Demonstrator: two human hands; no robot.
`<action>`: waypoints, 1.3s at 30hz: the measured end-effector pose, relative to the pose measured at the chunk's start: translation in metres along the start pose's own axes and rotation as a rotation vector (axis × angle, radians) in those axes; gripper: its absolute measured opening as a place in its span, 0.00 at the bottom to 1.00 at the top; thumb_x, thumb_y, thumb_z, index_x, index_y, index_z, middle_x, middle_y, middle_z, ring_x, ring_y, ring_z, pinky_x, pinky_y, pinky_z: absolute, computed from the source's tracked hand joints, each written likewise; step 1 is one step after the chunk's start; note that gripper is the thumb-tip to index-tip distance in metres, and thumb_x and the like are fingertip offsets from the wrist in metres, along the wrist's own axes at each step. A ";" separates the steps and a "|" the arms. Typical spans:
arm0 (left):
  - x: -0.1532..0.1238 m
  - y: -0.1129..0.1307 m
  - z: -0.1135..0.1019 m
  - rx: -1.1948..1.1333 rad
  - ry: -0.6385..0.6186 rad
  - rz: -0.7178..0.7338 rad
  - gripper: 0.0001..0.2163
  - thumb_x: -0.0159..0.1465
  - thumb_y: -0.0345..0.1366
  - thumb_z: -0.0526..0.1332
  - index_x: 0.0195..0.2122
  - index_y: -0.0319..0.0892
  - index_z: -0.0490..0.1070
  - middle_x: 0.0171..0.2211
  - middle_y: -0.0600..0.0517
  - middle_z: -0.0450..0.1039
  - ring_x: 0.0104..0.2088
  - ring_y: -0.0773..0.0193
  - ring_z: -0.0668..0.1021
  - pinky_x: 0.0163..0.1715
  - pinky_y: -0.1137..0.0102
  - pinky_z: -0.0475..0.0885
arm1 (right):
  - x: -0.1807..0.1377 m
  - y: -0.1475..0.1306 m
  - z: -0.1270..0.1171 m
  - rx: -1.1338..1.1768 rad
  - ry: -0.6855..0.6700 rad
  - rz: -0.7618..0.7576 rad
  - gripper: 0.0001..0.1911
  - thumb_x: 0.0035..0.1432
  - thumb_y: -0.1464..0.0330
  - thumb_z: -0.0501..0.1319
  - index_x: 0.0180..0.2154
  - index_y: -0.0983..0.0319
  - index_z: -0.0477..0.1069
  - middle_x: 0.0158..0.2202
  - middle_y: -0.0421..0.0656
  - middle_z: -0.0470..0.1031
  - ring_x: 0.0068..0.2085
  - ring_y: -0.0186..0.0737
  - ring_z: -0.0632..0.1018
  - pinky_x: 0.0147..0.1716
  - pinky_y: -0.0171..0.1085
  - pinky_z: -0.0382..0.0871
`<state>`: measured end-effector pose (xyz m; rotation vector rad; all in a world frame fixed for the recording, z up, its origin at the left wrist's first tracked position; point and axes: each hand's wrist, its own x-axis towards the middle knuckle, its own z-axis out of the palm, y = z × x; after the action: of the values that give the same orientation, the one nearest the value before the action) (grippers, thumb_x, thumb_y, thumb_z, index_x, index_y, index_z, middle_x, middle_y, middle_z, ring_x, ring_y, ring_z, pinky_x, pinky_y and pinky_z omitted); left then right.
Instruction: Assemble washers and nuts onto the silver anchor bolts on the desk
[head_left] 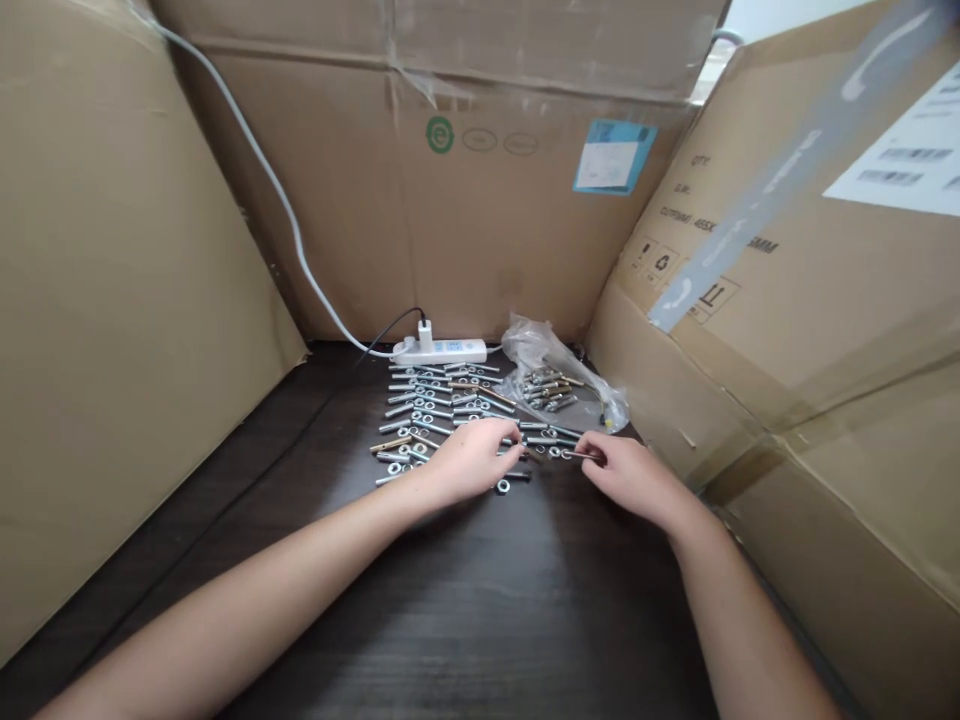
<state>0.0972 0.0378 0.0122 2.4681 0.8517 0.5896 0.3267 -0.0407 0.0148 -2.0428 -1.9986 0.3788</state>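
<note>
Pinches thin silver metal bolt (579, 455) between right hand (634, 478) fingertips at near edge of rows of silver bolts and washers (431, 405) on dark wooden table (480, 600), rests left hand (471, 460) curled on them, grip not discernible.

R. carton (787, 330) reads "QTY:", prob. "G.W."

Dim, even light; soft focus, wide-angle stretching at edges.

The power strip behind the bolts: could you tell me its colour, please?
The power strip is white, seen in the head view.
</note>
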 end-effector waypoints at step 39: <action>0.019 0.049 0.050 0.466 -0.199 0.198 0.08 0.63 0.32 0.50 0.41 0.39 0.65 0.39 0.46 0.68 0.37 0.58 0.75 0.36 0.65 0.72 | 0.015 0.021 0.009 0.093 0.204 -0.095 0.07 0.52 0.74 0.58 0.33 0.61 0.74 0.31 0.41 0.75 0.33 0.37 0.74 0.34 0.33 0.65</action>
<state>0.1591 0.0016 0.0033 2.9960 0.7339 0.2146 0.3435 -0.0259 -0.0013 -1.8432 -1.9093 0.2296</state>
